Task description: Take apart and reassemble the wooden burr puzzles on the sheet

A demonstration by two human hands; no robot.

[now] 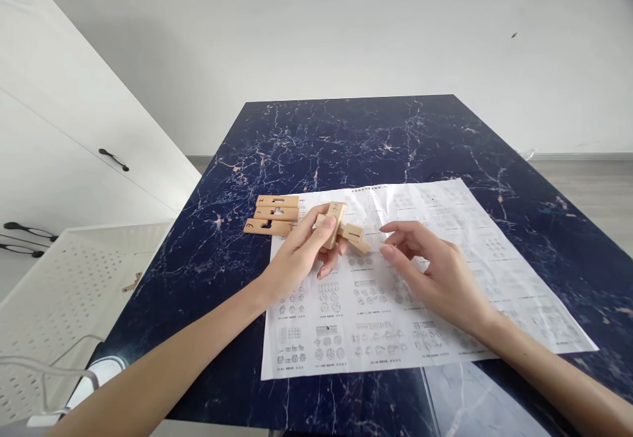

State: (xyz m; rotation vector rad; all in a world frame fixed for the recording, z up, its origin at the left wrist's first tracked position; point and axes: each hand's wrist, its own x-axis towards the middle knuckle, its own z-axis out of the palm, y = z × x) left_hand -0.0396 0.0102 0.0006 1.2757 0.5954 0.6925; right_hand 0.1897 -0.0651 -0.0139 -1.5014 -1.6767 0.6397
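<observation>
My left hand is closed on a cluster of interlocked wooden puzzle pieces. One upright piece in the cluster bears a dark mark at its top, and slotted pieces stick out to the right. A short gap away, my right hand hovers with thumb and fingers apart and nothing between them. Under both hands lies a creased white instruction sheet printed with small diagrams. Beside the left hand, three slotted wooden pieces with numbers on them lie in a row, partly over the sheet's edge.
The dark blue marble-patterned table extends back toward a white wall. On the left are a white cabinet, a perforated white surface with small wooden pieces on it, and a white cabled device.
</observation>
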